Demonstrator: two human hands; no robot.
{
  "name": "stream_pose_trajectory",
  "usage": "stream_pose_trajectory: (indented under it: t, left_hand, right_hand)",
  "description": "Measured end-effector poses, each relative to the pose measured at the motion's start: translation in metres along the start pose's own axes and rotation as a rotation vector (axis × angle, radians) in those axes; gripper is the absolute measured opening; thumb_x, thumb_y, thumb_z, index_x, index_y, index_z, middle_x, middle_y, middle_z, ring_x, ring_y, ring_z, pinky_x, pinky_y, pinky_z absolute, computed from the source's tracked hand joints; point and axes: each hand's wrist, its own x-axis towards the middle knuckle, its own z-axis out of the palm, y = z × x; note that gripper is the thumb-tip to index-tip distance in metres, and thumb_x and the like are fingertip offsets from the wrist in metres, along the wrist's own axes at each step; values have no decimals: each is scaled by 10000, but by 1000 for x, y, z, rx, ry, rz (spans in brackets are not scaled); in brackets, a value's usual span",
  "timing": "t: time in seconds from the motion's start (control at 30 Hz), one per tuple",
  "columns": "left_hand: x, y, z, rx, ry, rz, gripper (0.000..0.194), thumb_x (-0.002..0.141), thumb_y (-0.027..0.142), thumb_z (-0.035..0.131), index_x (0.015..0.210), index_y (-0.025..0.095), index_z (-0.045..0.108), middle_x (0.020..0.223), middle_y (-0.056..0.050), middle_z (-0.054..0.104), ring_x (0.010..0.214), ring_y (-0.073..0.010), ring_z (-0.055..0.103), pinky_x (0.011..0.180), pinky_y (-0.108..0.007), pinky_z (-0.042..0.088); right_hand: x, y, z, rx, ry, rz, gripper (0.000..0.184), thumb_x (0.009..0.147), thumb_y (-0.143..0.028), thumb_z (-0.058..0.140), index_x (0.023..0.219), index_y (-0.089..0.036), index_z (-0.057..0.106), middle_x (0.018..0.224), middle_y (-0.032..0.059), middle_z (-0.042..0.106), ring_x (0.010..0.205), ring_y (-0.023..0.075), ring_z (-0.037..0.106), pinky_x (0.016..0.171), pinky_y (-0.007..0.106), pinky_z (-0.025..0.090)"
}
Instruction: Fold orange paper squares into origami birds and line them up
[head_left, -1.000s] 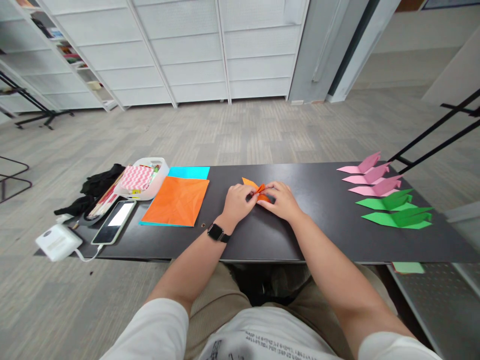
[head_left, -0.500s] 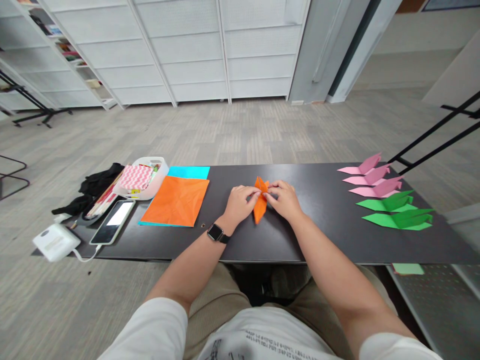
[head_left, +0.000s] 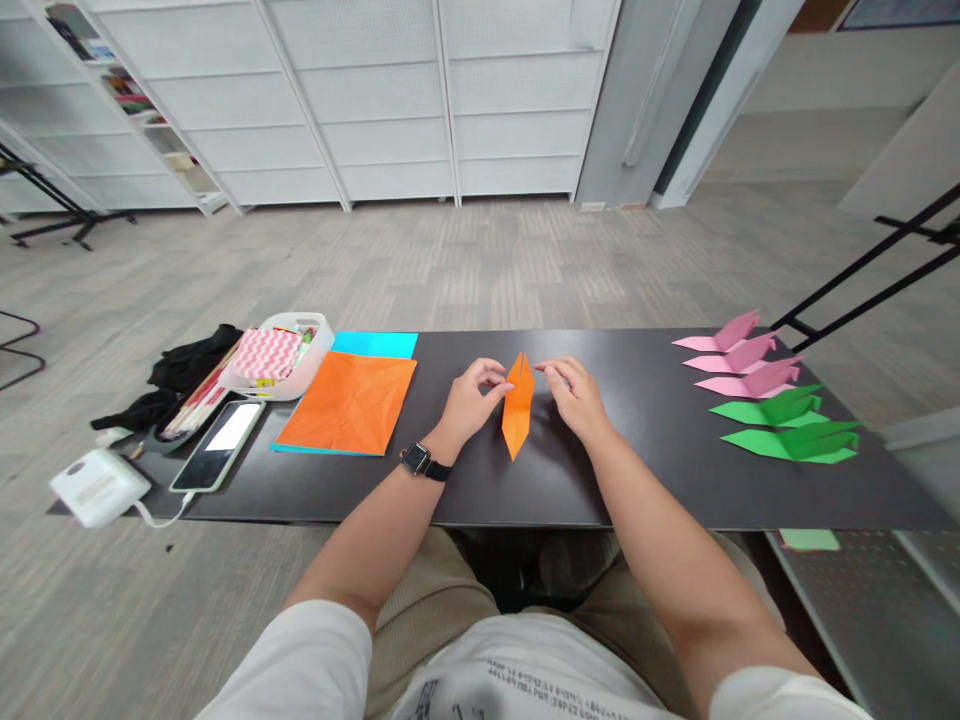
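Note:
A narrow orange folded paper (head_left: 517, 408), shaped like a long diamond, lies on the black table (head_left: 637, 460) with its tip pointing toward me. My left hand (head_left: 469, 400), with a black watch (head_left: 417, 460) on the wrist, pinches the paper's upper left edge between thumb and forefinger. My right hand (head_left: 576, 395) rests just right of the paper. Its fingers are loosely stretched toward the top point and a small gap shows between them and the paper.
A flat orange sheet (head_left: 349, 402) lies on a blue sheet (head_left: 375, 344) to the left. Further left are a white tray (head_left: 281, 352), a phone (head_left: 221, 440), a white device (head_left: 97, 487) and black cloth (head_left: 187, 362). Pink folded pieces (head_left: 739, 352) and green ones (head_left: 787, 425) sit at the right end.
The orange paper went from a crumpled fold under both hands to a flattened long diamond. My right hand has come off it and drawn slightly right; my left hand keeps its pinch.

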Motion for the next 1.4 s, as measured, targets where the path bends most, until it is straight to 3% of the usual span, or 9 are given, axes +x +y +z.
stream_pose_trajectory:
  t: [0.13, 0.43, 0.67, 1.07, 1.4]
  left_hand:
    - [-3, 0, 1, -6, -70, 3, 239, 888, 191, 773, 1077, 236, 634, 886, 22, 789, 906, -177, 764, 915, -324, 541]
    - [-4, -3, 1, 8, -112, -12, 277, 868, 245, 792, 1098, 241, 638, 901, 20, 799, 905, -186, 770, 906, -327, 554]
    - [-3, -4, 1, 16, -117, -11, 286, 866, 245, 797, 1102, 241, 637, 888, 16, 794, 888, -190, 777, 889, -334, 567]
    - [-2, -5, 2, 1, -133, -14, 298, 863, 231, 803, 1112, 235, 639, 873, 21, 781, 867, -177, 766, 851, -308, 552]
    - [-1, -7, 0, 26, -93, -16, 312, 860, 241, 805, 1127, 236, 644, 866, 24, 783, 870, -180, 761, 861, -315, 552]
  right_hand:
    - [1, -4, -5, 16, 104, -41, 193, 986, -331, 648, 1148, -284, 742, 1103, 61, 751, 1057, 251, 704, 934, 443, 571]
    - [-2, -9, -2, 37, 99, -110, 359, 910, -210, 666, 1258, -295, 688, 1108, 47, 771, 1016, 235, 725, 937, 447, 604]
    - [-2, -15, -5, 7, 56, -96, 300, 927, -225, 627, 1210, -290, 703, 1105, 63, 770, 1019, 247, 722, 947, 469, 606]
    - [-1, -17, -5, 27, 51, -160, 267, 934, -199, 629, 1164, -287, 733, 1068, 55, 738, 971, 220, 704, 864, 415, 607]
    - [-2, -17, -6, -54, 94, -156, 84, 930, -274, 683, 1005, -289, 718, 1046, 72, 705, 989, 255, 678, 850, 443, 602]
